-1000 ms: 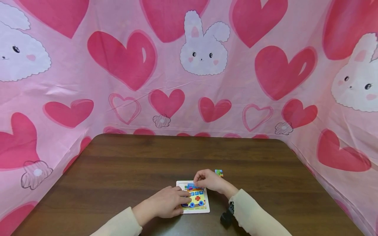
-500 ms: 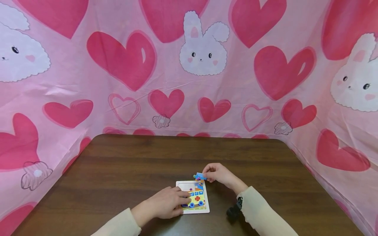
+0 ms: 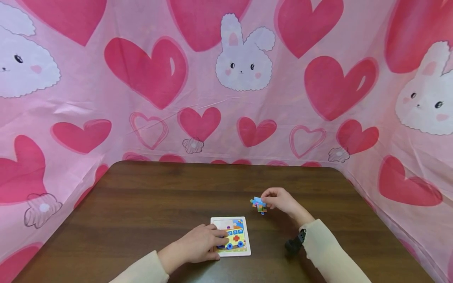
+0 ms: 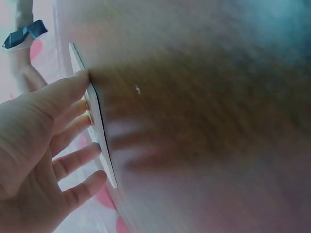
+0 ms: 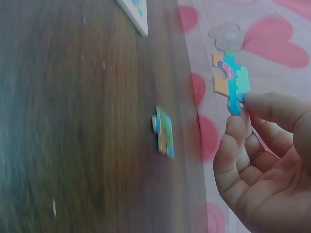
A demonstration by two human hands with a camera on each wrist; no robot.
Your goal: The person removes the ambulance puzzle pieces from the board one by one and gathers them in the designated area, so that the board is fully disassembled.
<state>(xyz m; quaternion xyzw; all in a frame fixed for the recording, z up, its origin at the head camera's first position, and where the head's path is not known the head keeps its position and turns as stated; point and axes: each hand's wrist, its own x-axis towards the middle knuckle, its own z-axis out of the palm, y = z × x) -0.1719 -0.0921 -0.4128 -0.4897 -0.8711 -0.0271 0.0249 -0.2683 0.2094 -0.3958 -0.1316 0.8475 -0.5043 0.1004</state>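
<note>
In the head view, my left hand rests on the left side of a small white-framed jigsaw puzzle. The left wrist view shows its thumb and spread fingers touching the board. A yellow ambulance picture fills much of the puzzle, and a pale bare patch shows at its upper left. Behind and right of the board, my right hand pinches a blue and orange jigsaw piece between thumb and fingertips, off the table. Below it, a second jigsaw piece with green on it lies on the table.
The dark wooden table stretches beyond both hands. A pink cloth with hearts and rabbits hangs around its back and sides. A black device is strapped at my right wrist.
My right hand has lifted the blue and orange piece off the puzzle's top and carried it back and right, over the loose piece. The left hand has stayed on the board.
</note>
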